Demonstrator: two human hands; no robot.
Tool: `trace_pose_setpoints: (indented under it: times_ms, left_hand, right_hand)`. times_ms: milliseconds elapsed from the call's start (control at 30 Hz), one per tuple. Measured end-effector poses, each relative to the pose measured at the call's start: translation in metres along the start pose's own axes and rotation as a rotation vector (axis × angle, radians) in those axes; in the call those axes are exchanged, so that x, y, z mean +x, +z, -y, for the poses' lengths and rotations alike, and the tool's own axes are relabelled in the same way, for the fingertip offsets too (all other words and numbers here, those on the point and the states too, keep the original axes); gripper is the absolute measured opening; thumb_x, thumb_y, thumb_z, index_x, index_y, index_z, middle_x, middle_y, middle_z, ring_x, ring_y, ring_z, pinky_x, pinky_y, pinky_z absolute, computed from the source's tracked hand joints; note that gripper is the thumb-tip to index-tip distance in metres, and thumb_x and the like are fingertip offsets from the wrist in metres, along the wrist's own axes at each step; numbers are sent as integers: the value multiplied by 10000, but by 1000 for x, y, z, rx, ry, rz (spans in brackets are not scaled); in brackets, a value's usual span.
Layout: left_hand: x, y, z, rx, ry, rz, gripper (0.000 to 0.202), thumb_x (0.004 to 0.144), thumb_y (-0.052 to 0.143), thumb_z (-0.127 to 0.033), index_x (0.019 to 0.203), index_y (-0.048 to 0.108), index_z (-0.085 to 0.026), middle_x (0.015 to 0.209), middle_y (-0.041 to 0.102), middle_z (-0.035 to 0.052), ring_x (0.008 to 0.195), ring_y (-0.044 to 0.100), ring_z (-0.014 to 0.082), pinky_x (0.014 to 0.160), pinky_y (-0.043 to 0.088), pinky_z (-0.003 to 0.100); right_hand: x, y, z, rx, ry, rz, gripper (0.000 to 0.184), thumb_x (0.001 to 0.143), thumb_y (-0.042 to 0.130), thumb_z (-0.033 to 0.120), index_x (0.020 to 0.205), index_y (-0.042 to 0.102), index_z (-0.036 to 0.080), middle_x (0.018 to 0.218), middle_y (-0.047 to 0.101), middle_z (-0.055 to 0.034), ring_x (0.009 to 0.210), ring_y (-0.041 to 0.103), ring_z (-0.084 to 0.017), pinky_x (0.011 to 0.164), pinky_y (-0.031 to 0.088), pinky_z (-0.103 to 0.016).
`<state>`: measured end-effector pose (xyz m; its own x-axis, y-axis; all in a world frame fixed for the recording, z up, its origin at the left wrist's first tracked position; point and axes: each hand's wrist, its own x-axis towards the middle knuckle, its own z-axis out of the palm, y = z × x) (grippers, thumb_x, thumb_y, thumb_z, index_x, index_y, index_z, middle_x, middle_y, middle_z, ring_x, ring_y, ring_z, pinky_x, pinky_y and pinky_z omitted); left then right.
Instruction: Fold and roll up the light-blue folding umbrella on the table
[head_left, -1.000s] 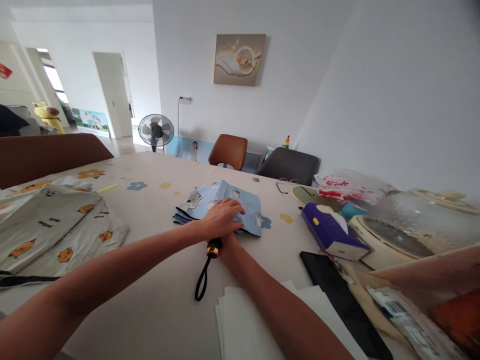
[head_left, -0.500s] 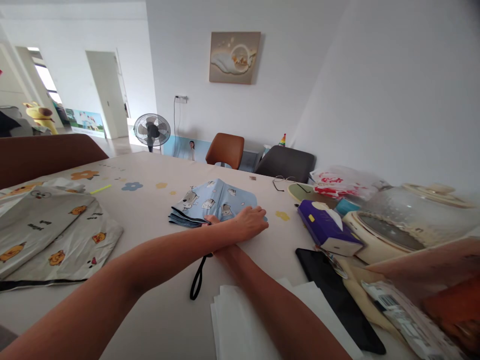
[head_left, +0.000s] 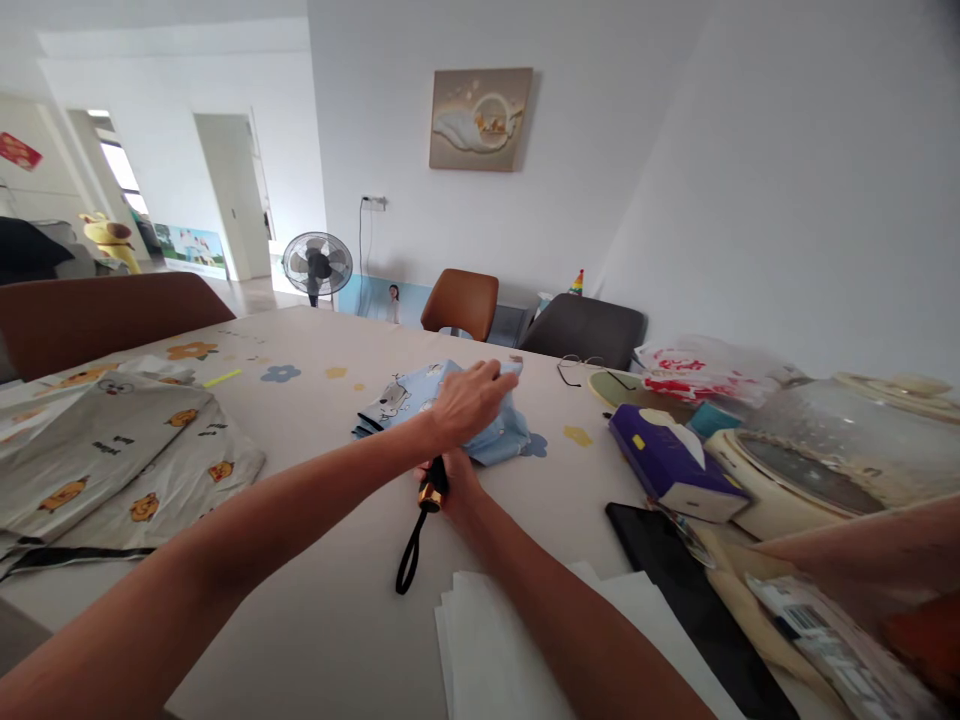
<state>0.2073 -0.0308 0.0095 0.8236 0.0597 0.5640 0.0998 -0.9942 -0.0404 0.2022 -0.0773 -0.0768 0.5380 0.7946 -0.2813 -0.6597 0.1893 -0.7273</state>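
A light blue folding umbrella [head_left: 405, 392] with cartoon prints lies on the table [head_left: 315, 620]. Its black handle [head_left: 433, 482] has a gold ring and a black wrist strap [head_left: 410, 560] trailing toward me. My left hand [head_left: 466, 400] reaches across and pinches a fold of the blue canopy at its far right, lifting it. My right hand [head_left: 456, 478] lies under my left forearm, closed around the handle; most of it is hidden.
A second grey umbrella canopy [head_left: 112, 460] with orange prints lies at left. At right are a purple tissue box [head_left: 675, 460], a black phone [head_left: 690, 590], a glass-lidded pot [head_left: 840, 450], eyeglasses [head_left: 577, 368] and white paper [head_left: 510, 650]. Chairs stand beyond the table.
My left hand slid right over the blue canopy, then rose and took hold of a fold, bunching the cloth up. The right hand stayed on the handle.
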Motion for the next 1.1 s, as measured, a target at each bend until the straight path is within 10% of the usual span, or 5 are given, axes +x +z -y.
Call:
trace_pose_setpoints:
  times_ms: [133,533,767,1100]
  left_hand:
    - [-13,-18,21,-14,-143,-57,341,924,271,-172,1080,563,-252,930,543,50,884,509,175,545,307,244]
    - [-24,-56,40,-48,-330,-287,324,920,286,-187,1009,590,-256,948,608,1,875,546,146,601,308,249]
    - [-31,-52,74,46,-297,-114,205,875,397,-225,980,571,-257,959,611,12,944,549,193,617,332,257]
    - [-56,-13,118,-579,-808,-138,268,769,411,-182,970,581,-226,640,548,-26,536,553,102,477,406,194]
  right_hand:
    - [-3,3,3,22,52,2,191,769,594,210,630,477,150,536,462,54,396,390,-36,365,357,-158]
    - [-6,6,2,-2,63,-20,172,688,629,205,620,476,165,480,478,57,357,398,-44,321,364,-160]
    - [-3,6,4,11,73,-43,207,663,660,177,615,458,169,484,475,61,351,393,-38,319,362,-156]
    - [-6,7,11,40,99,-19,165,703,616,126,619,477,156,508,505,42,363,394,-33,306,360,-143]
